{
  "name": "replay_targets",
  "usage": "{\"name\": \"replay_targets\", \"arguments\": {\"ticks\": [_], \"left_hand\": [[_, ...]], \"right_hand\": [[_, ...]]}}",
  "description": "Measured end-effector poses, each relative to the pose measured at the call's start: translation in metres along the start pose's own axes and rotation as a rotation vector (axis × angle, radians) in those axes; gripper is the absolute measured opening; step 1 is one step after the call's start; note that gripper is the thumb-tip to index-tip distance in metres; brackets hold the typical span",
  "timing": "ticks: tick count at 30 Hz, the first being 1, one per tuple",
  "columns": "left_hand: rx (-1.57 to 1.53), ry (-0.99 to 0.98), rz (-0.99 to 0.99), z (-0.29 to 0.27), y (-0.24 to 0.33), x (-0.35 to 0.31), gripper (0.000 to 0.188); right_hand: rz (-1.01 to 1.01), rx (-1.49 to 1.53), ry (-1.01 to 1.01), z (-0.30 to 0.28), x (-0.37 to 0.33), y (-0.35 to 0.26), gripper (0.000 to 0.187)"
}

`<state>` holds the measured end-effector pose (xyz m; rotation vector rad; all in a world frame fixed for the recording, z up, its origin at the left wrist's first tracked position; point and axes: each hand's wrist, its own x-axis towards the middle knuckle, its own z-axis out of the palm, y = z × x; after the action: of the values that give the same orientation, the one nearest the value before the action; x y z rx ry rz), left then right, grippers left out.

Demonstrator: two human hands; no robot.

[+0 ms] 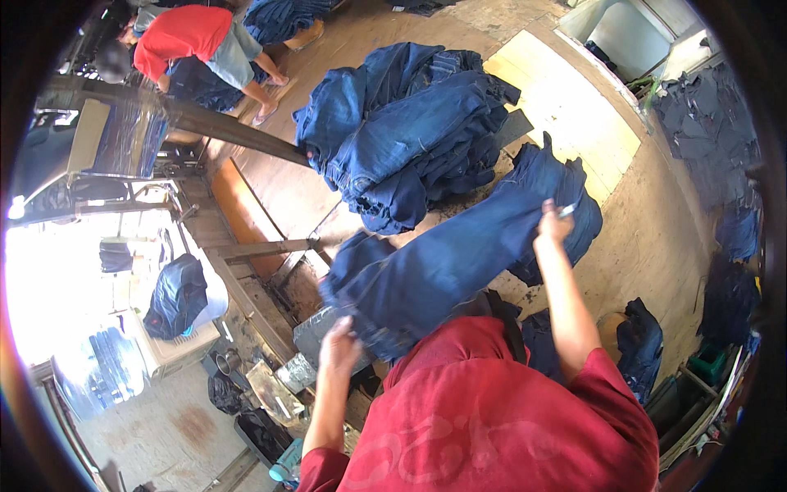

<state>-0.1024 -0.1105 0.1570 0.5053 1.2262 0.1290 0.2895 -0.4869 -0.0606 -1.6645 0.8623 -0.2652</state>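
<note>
Dark blue denim jeans stretched between my two hands, long axis running from lower left up to the right

My left hand is closed on the near end of the pair of dark blue denim jeans, low and close to my red shirt, while my right hand pinches the far end with the arm reached well out, a small pale sliver of a tool caught in the same fingers; what it is I cannot tell. The cloth hangs slack between the two grips, slanting up and away from me. The big heap of folded blue jeans lies beyond it on the bare wooden floor, nearer my right hand than my left, and well apart from both
</note>
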Motion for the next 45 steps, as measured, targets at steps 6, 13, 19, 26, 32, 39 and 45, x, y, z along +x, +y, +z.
{"name": "replay_targets", "arguments": {"ticks": [6,13,19,26,32,39,45], "left_hand": [[0.081,-0.805,0.155,0.241,-0.031,0.082,0.077],[0.223,-0.600,0.490,0.400,0.113,0.086,0.026],[0.206,-0.648,0.413,0.317,0.266,0.179,0.045],[1.389,0.138,0.879,0.033,0.308,0.272,0.045],[1.573,0.292,1.081,-0.047,0.100,0.151,0.042],[1.718,0.117,1.457,0.093,-0.033,0.070,0.031],[1.387,-0.682,0.624,0.195,-0.164,0.048,0.019]], "right_hand": [[-0.104,0.515,-0.041,-0.071,0.229,-0.195,0.028],[-0.243,0.538,-0.263,-0.086,0.261,-0.404,0.056],[-0.326,-0.038,-0.779,-0.009,0.239,-0.315,0.044],[-0.267,-0.667,-0.722,-0.028,0.146,0.004,0.036],[-0.594,-1.213,-0.693,-0.108,0.013,0.190,0.060],[-0.822,-1.235,-0.628,-0.120,0.023,0.243,0.046],[-0.499,-0.826,-0.513,-0.147,0.043,0.154,0.058]]}}
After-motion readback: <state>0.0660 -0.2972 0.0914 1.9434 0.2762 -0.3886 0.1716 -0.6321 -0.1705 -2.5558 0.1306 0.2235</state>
